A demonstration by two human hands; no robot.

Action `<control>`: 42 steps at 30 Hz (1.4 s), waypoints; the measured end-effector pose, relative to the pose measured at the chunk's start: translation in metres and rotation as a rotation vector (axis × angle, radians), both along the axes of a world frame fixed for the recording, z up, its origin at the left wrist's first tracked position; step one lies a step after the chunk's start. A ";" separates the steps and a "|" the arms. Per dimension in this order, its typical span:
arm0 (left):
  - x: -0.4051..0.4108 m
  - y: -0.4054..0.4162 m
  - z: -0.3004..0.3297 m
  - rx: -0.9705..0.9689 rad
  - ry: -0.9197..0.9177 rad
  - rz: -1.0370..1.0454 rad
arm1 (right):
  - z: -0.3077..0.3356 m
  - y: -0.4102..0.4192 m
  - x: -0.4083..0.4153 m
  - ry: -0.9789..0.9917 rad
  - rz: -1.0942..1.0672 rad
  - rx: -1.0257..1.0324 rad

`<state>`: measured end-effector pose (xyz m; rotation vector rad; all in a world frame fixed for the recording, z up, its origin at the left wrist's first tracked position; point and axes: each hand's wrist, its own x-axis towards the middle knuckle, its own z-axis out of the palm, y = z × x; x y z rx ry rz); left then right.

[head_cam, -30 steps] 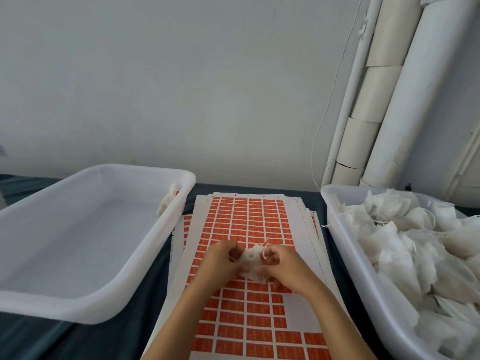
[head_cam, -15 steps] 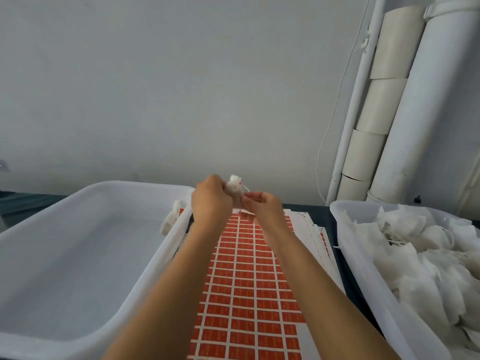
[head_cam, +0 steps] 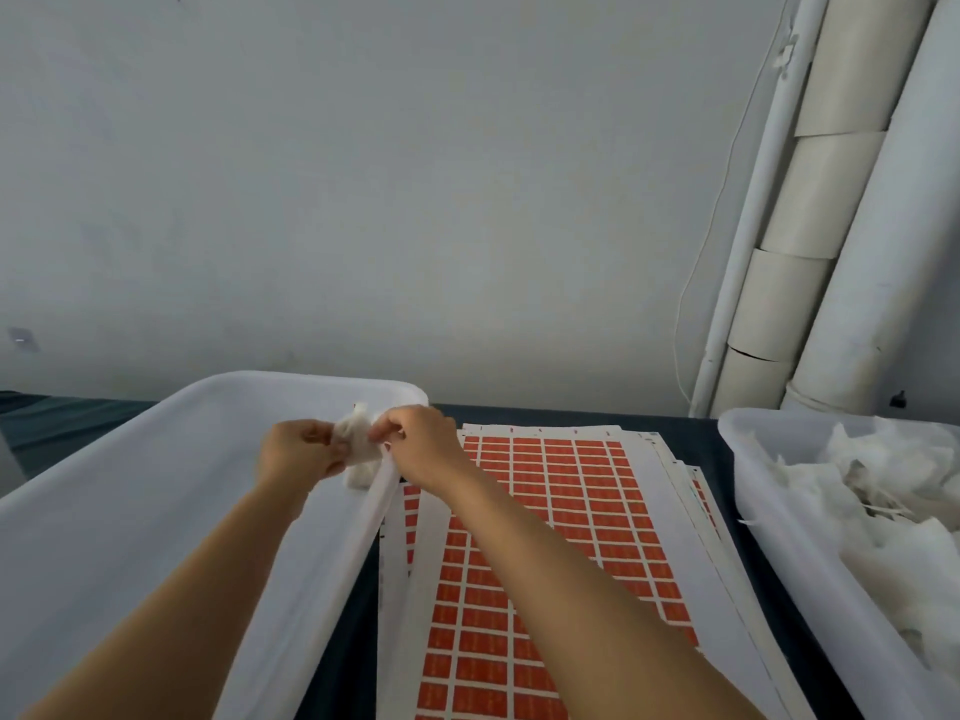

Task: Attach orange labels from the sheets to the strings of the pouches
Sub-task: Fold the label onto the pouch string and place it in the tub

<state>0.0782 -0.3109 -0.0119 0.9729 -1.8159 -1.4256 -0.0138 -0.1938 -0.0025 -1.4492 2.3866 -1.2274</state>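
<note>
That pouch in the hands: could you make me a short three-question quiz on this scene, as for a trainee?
1. True or false: both hands hold the pouch over the left tub.
2. What fills the right tub? A) white pouches B) orange labels C) nothing
3. What lies on the table between the two tubs?

Key:
1. True: left hand and right hand both pinch it at the tub's right rim.
2. A: white pouches.
3. Stacked label sheets with orange labels.

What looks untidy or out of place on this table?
Only the label sheets: the stack is fanned, its edges not lined up. Both hands hold one pouch over the left tub's rim.
</note>
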 end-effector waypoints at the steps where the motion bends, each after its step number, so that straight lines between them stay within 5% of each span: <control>1: 0.000 -0.005 -0.005 0.014 -0.012 0.001 | 0.000 -0.006 -0.001 0.110 0.008 0.086; 6: -0.004 -0.011 -0.023 0.008 -0.140 -0.086 | 0.004 -0.023 -0.005 0.489 0.015 0.380; 12: -0.013 -0.001 -0.033 -0.009 -0.304 -0.133 | 0.004 -0.030 -0.004 0.557 -0.024 0.427; 14: -0.015 -0.001 -0.034 0.030 -0.319 -0.123 | 0.002 -0.029 -0.005 0.445 -0.011 0.377; 19: -0.023 0.001 -0.003 -0.042 -0.272 -0.011 | 0.011 -0.004 -0.008 -0.346 0.086 -0.066; 25: -0.036 0.048 0.058 -0.078 -0.045 -0.092 | 0.026 0.046 -0.010 -0.650 0.027 -0.209; 32: -0.054 0.129 0.068 -0.143 -0.064 -0.277 | 0.034 0.131 -0.027 -0.773 -0.197 -0.254; 42: -0.107 0.226 0.052 -0.097 -0.116 -0.513 | 0.081 0.252 -0.085 -0.541 -0.622 -0.219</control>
